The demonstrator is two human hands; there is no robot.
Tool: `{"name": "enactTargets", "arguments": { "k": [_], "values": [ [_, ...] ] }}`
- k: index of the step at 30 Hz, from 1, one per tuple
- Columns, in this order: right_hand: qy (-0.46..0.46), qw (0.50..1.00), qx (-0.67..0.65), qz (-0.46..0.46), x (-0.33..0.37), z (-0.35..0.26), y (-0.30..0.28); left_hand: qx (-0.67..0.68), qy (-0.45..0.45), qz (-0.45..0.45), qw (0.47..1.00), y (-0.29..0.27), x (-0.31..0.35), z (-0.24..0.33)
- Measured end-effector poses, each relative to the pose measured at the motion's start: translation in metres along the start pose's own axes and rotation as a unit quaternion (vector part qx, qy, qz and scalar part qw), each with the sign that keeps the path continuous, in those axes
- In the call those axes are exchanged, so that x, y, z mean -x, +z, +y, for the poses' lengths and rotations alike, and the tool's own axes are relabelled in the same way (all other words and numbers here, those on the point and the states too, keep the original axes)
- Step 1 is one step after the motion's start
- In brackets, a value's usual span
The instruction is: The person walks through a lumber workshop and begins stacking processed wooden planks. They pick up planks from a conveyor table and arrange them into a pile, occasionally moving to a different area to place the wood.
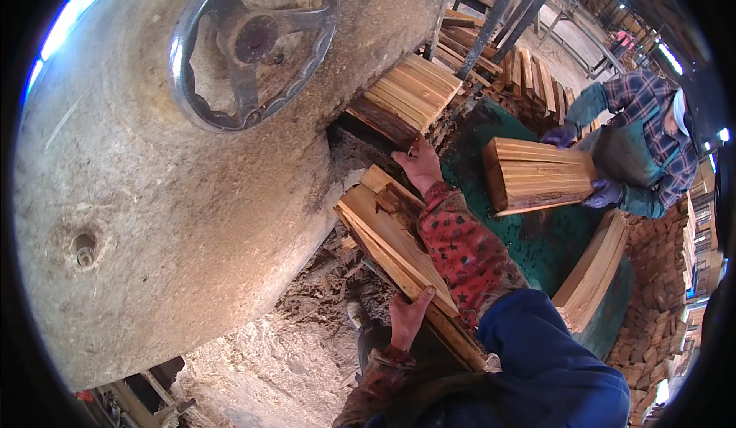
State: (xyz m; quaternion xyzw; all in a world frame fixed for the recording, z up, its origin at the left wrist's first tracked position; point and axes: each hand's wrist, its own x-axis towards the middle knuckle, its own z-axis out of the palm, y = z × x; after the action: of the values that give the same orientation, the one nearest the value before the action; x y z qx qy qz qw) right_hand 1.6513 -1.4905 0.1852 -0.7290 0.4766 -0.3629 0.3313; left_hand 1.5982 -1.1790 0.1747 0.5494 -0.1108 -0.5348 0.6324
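Clasping the wooden boards point(405, 250) towards five o'clock, the left hand point(409, 319) hooks its thumb over their edge, probably to stop them splaying! At two o'clock, the right hand point(421, 167) meets the bark-edged bundle point(412, 92); gripping or merely touching, I can't tell.

1. Right sleeve point(471, 255): red, dark star print, soiled.
2. Blue fabric point(548, 355) covers the upper arm.
3. Left sleeve point(376, 386): dark reddish, stained.
4. Right hand point(422, 166), left hand point(409, 321): bare.
5. Trouser leg point(372, 344): dark.

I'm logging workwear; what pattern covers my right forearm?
Red sleeve with dark stars, best in the head view.
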Motion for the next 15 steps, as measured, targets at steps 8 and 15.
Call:
{"name": "enactTargets", "arguments": {
  "k": [8,15],
  "values": [
    [0.048,0.998,0.038,-0.009,0.032,-0.017,-0.014,0.024,0.010,0.015,1.000,-0.003,0.002,0.001],
    [-0.043,0.982,0.176,-0.058,0.009,0.003,-0.032,0.014,0.001,0.002,1.000,0.000,0.001,0.001]
  ]
}}
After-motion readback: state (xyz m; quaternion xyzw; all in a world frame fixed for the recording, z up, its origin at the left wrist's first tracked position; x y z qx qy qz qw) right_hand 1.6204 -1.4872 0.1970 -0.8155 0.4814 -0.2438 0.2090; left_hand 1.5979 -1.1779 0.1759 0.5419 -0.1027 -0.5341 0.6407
